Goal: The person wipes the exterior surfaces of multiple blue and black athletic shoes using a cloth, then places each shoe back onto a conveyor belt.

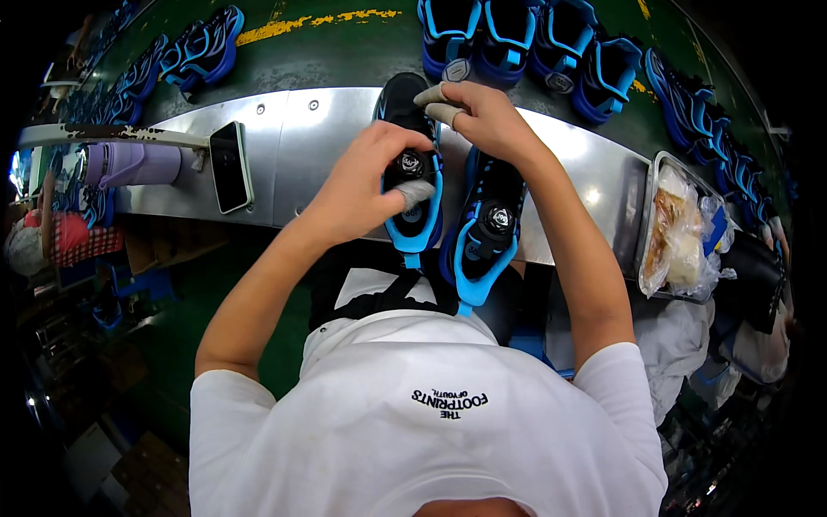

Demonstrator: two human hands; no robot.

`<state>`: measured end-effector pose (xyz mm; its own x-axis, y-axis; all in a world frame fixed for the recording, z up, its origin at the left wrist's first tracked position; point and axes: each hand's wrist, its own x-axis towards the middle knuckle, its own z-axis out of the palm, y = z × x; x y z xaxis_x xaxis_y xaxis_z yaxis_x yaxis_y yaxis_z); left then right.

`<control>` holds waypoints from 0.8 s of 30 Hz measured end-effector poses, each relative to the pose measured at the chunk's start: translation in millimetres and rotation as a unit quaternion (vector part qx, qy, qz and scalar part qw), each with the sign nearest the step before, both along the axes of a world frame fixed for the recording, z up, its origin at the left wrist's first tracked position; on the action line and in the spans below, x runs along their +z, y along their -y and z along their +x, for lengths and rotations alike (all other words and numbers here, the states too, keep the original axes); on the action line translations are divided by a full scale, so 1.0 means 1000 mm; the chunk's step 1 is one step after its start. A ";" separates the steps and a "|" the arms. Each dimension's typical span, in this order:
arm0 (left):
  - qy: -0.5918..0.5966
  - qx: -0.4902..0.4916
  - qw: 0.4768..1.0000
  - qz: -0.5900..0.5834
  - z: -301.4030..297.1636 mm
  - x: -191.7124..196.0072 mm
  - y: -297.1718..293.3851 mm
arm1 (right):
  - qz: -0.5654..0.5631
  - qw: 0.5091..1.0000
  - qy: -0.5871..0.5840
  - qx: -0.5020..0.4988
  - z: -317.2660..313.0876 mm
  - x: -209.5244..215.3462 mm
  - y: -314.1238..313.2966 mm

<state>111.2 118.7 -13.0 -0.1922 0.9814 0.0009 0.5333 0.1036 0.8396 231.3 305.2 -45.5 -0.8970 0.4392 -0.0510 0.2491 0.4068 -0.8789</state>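
Two black sneakers with bright blue trim lie side by side before me, toes pointing away. My left hand (366, 185) is closed around the tongue area of the left sneaker (403, 105). Its thumb, in a pale finger cover, presses below the round black dial (411, 164), with the fingers on the dial's far side. Over the forefoot, my right hand (482, 116) has two covered fingertips stretched toward the left sneaker's side; its thumb is hidden. Beneath my right wrist is the right sneaker (487, 228), with its own dial (497, 219) uncovered.
A metal ledge (301, 146) runs along the green conveyor belt (336, 60). More blue-and-black sneakers (508, 43) stand on the belt. A phone (229, 168) and lilac mug (142, 164) are at left; a metal tray (648, 228) with bagged items is at right.
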 end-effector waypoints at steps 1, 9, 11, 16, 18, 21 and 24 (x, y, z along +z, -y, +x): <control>-0.066 0.034 0.997 0.036 0.004 -0.003 -0.001 | 0.000 1.000 0.001 0.000 0.001 -0.001 0.001; 0.045 -0.070 0.996 -0.033 -0.015 -0.004 -0.001 | -0.021 1.000 -0.009 -0.019 0.010 -0.002 0.000; -0.013 -0.042 0.998 0.036 -0.007 -0.002 -0.002 | -0.028 0.999 0.000 -0.015 0.011 -0.003 0.000; 0.000 0.035 0.999 0.027 -0.001 -0.012 -0.002 | -0.037 0.999 0.024 -0.009 0.015 0.001 0.004; 0.074 -0.036 0.996 0.017 -0.014 -0.017 -0.004 | -0.050 0.998 0.037 -0.015 0.019 0.001 0.003; 0.067 -0.103 0.992 0.021 -0.023 -0.014 -0.001 | -0.056 0.998 0.033 -0.025 0.024 0.002 0.003; 0.057 -0.137 0.989 -0.023 -0.035 -0.006 -0.003 | -0.065 0.997 0.007 -0.040 0.028 -0.002 0.005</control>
<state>76.7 121.5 -19.2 0.0853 0.9951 -0.0508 0.4489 0.0071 0.8936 258.9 300.3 -47.4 -0.8581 0.4982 -0.1247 0.2889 0.2675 -0.9192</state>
